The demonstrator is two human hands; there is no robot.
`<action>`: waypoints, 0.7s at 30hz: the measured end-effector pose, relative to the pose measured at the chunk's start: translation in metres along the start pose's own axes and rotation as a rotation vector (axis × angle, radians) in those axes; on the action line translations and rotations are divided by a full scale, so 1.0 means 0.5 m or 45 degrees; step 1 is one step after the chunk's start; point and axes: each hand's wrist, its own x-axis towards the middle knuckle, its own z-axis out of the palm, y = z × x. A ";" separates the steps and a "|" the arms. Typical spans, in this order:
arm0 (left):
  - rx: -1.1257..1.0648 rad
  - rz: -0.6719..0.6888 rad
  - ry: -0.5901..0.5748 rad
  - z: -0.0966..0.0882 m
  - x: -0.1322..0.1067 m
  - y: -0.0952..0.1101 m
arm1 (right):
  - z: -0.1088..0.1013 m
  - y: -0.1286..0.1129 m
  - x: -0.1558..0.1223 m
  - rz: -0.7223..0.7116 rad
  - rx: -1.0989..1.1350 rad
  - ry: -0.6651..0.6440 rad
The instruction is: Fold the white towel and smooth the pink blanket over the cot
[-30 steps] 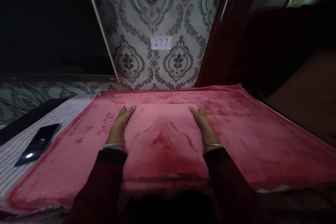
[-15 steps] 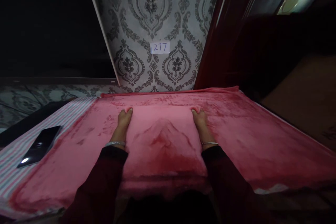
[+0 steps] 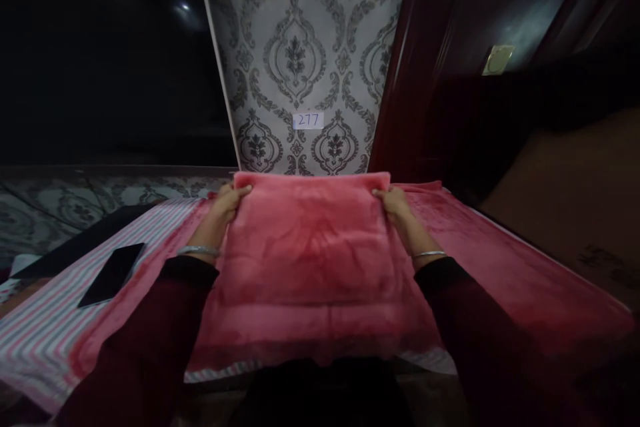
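Observation:
My left hand (image 3: 233, 199) pinches the upper left corner of a pink plush cloth (image 3: 310, 233), with the thumb on its near face. On the opposite corner, my right hand (image 3: 393, 200) grips in the same way. Between them the cloth is stretched into a flat, roughly square panel, its top edge raised and the face tilted toward me. Beneath and around it spreads a larger pink plush blanket (image 3: 480, 260). Whether the held panel is separate from that blanket, I cannot tell.
A black phone (image 3: 113, 273) lies at the left on a striped cloth (image 3: 40, 320). Behind stand a large dark screen (image 3: 110, 80) and a patterned wall with a paper label (image 3: 309, 121) reading 277. A brown cardboard-like panel (image 3: 575, 193) borders the right side.
Both hands have lifted the cloth's far edge, so it now stands above the blanket and hides its back edge. The hands are slightly farther apart. The camera view has tilted up.

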 end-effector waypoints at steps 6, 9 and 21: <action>0.157 0.630 -0.049 -0.041 0.059 0.152 | -0.071 -0.142 0.041 -0.740 0.050 0.136; 0.393 0.765 -0.124 -0.096 0.004 0.111 | -0.117 -0.088 -0.037 -0.857 -0.239 0.114; 0.767 0.357 -0.409 -0.217 -0.245 -0.239 | -0.205 0.228 -0.328 -0.595 -0.456 -0.520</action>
